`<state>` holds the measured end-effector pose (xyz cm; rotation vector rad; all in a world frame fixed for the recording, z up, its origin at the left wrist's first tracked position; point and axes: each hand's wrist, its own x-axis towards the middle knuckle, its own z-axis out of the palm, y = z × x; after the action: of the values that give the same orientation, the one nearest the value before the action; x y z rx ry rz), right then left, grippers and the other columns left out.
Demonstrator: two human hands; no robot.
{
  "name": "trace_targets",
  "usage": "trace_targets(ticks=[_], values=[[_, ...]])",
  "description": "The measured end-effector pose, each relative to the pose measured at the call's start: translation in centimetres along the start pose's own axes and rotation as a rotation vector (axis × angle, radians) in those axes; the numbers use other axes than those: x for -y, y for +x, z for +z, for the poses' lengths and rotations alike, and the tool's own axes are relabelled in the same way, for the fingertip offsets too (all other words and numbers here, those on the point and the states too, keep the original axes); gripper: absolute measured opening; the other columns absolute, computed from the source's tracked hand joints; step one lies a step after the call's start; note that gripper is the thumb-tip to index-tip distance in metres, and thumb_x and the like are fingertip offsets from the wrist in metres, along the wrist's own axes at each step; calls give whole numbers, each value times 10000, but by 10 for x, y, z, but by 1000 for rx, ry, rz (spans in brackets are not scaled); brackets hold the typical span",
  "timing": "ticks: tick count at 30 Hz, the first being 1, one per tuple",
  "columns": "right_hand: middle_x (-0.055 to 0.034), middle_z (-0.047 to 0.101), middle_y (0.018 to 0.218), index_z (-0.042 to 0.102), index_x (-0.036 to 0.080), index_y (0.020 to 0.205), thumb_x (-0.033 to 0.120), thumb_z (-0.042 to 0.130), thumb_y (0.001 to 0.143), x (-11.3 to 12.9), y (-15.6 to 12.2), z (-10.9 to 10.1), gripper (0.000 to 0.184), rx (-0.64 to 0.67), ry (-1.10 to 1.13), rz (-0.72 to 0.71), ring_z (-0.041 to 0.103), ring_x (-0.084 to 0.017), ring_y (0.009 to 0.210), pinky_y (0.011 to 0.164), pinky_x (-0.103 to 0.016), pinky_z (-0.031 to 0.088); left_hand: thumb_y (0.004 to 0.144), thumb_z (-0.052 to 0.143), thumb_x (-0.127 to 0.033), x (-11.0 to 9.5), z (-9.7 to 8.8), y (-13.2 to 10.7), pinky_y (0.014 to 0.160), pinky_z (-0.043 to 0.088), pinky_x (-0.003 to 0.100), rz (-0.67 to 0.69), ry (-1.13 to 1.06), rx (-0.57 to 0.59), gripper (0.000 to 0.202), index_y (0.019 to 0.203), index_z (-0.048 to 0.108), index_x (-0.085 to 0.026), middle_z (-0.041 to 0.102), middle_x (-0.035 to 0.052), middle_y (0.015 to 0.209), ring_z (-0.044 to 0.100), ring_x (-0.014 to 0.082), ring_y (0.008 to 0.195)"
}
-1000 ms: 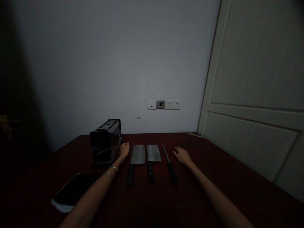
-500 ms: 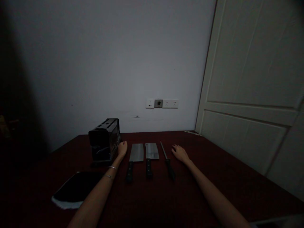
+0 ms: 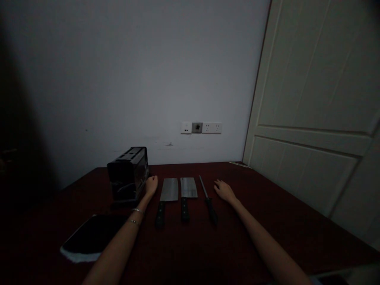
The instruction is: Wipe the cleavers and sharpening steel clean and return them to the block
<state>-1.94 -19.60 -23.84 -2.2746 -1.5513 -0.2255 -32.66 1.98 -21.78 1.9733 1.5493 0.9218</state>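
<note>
On the dark red table, my left hand point(image 3: 151, 184) rests with its fingers curled closed, beside a black knife block point(image 3: 123, 180); I see nothing in it. Just right of that hand lies a cleaver point(image 3: 170, 190) with a broad blade and black riveted handle. A second, slightly smaller cleaver point(image 3: 189, 187) is laid parallel to it, with a hole in its blade corner. Further right is a honing steel point(image 3: 208, 202) with a black handle pointing toward me. My right hand point(image 3: 225, 191) lies palm down on the tabletop right of the steel, fingers apart and holding nothing.
A dark folded cloth with a pale fluffy edge point(image 3: 78, 256) lies at the front left, partly behind my left forearm. The table point(image 3: 190, 253) meets a pale wall with sockets point(image 3: 211, 128). A panelled white door point(image 3: 303, 158) stands along the right. The light is dim.
The whole view has shifted slightly, so everything sits a little further left and higher. Both hands, the cleavers and the steel keep their places on the table.
</note>
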Motion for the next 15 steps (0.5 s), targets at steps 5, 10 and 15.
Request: trace_targets(ticks=[5, 10, 15], values=[[-88, 506, 1226, 524, 184, 1141, 310, 494, 870, -1, 0, 1, 300, -5, -4, -9, 515, -221, 1063, 891, -452, 425, 852, 513, -334, 1, 0, 0, 775, 487, 380, 9, -3, 2, 315, 1093, 537, -133, 559, 64, 1085, 566, 205, 927], [-89, 504, 1230, 522, 178, 1144, 311, 499, 867, -1, 1, 1, 309, 4, -2, -12, 509, -227, 1074, 897, -461, 417, 854, 511, -334, 4, 2, 2, 776, 487, 380, 22, -8, 5, 311, 1090, 537, -133, 561, 65, 1078, 568, 201, 923], [-90, 502, 1235, 524, 180, 1144, 312, 495, 869, -1, 1, 1, 306, 5, -5, -13, 504, -228, 1083, 906, -463, 410, 854, 511, -334, 5, 4, 4, 779, 486, 383, 23, -10, 4, 313, 1093, 535, -133, 559, 66, 1083, 566, 201, 927]])
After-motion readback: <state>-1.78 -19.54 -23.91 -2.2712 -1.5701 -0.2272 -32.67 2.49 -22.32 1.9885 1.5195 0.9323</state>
